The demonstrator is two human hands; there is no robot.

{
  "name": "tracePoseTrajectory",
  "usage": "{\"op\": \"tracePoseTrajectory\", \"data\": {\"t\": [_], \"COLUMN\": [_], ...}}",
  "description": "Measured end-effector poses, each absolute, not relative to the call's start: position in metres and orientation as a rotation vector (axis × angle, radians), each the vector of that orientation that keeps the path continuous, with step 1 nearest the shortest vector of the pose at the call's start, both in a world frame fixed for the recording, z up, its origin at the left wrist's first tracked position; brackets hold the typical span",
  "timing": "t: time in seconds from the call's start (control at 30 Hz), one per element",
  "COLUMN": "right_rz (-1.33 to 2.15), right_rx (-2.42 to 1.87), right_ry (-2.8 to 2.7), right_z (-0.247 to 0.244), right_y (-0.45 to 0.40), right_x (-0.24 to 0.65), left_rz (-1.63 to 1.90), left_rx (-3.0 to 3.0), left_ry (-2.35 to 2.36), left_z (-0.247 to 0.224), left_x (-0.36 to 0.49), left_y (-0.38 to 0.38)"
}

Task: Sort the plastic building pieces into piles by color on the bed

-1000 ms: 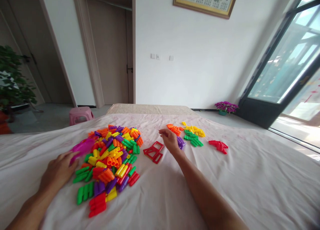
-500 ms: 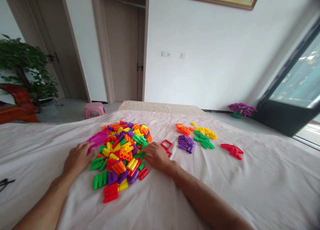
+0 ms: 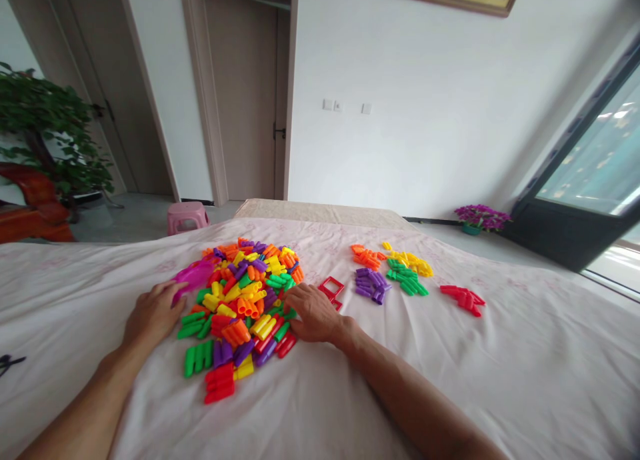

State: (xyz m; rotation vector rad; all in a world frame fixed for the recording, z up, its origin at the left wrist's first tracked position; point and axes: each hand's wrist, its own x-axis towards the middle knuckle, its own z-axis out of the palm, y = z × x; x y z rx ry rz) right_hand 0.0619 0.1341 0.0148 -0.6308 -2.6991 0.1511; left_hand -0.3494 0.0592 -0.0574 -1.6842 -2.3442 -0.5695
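A heaped pile of colourful plastic tube-shaped building blocks (image 3: 240,293) lies on the cloth in front of me. At its left edge my left hand (image 3: 154,313) is closed at the rim of a magenta translucent plastic piece (image 3: 195,277), thumb below and fingers above. Blocks partly cover that piece, so its full shape is hidden. My right hand (image 3: 315,313) is at the pile's right side, fingers bent down among the blocks beside some green ones (image 3: 281,280). Its fingertips are partly hidden, and what they grip cannot be made out.
Right of the pile lie single-colour groups of blocks: orange (image 3: 367,256), purple (image 3: 371,285), green (image 3: 407,277), yellow (image 3: 413,263) and red (image 3: 463,299). A red square frame piece (image 3: 332,288) is beside my right hand. Dark glasses (image 3: 9,363) lie far left on the pale cloth (image 3: 500,380).
The view has shifted slightly. My right hand's fingers have curled a little further into the pile's edge. My left hand stays at the magenta piece.
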Motion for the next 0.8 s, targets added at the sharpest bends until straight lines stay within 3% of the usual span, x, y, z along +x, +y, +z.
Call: {"op": "tracePoseTrajectory", "data": {"t": [0.37,0.8], "right_rz": [0.141,0.588], "right_rx": [-0.723,-1.107], "right_ry": [-2.839,-2.351], "right_z": [0.025,0.020], "right_y": [0.135,0.162], "right_x": [0.066,0.086], "left_rz": [-0.567,-0.444], "left_rx": [-1.737,-1.715], "left_ry": [-2.350,-2.360], "left_z": [-0.059,-0.051], "left_x": [-0.354,-0.345], "left_y": [0.059,0.057]}}
